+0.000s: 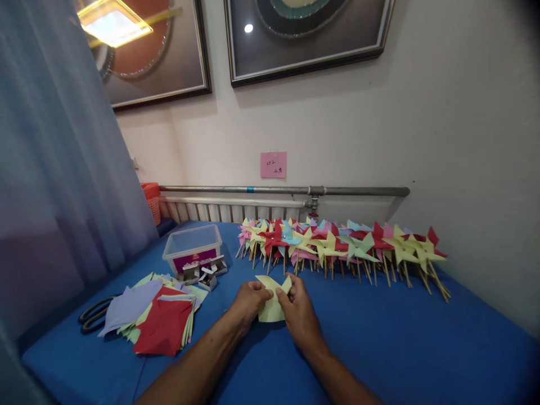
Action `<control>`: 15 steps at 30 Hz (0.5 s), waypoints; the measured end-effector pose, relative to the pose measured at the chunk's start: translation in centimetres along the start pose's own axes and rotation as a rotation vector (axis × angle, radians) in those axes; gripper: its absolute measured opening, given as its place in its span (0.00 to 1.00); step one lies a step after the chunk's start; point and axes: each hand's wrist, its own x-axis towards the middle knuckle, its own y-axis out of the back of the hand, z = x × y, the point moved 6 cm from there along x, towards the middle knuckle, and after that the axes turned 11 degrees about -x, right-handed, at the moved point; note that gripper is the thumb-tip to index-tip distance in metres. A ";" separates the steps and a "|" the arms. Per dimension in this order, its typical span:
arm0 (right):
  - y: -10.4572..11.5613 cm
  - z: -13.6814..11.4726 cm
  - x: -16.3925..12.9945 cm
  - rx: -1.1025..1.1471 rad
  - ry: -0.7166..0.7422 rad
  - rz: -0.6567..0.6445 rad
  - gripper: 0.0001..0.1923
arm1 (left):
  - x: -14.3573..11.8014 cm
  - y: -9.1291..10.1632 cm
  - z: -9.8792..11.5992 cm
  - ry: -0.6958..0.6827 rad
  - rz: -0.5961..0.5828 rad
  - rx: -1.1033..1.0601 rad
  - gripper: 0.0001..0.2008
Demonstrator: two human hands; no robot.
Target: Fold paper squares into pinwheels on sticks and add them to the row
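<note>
1. Yellow paper piece (271, 304), partly folded, near the tabletop's (400, 337) front edge, mid-width.
2. Left hand (248, 301) and right hand (297, 312) close together, fingers pinching the paper's top flaps.
3. Stack of coloured paper squares (162, 320) toward the left edge, scissors (93, 315) beside it.
4. Clear plastic box (193, 247) and small staple boxes (205, 273) behind the stack.
5. Row of finished pinwheels (341, 244) along the back edge.

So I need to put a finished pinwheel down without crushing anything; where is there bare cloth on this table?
Bare blue cloth lies right of the right hand, in front of the pinwheel row. A smaller patch sits near the front edge, below the paper stack. Crowded: the stack, scissors, plastic box and small boxes at left.
</note>
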 end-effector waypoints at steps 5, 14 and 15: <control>-0.9 1.1 0.3 0.141 -0.045 -0.059 0.32 | 0.2 0.1 -0.2 0.002 0.001 -0.020 0.14; -1.2 1.0 0.8 0.258 -0.045 -0.187 0.33 | 0.1 0.0 -0.1 0.038 -0.016 -0.033 0.15; -1.2 0.8 0.7 0.270 -0.044 -0.199 0.33 | 0.1 0.1 0.0 0.035 -0.008 -0.043 0.15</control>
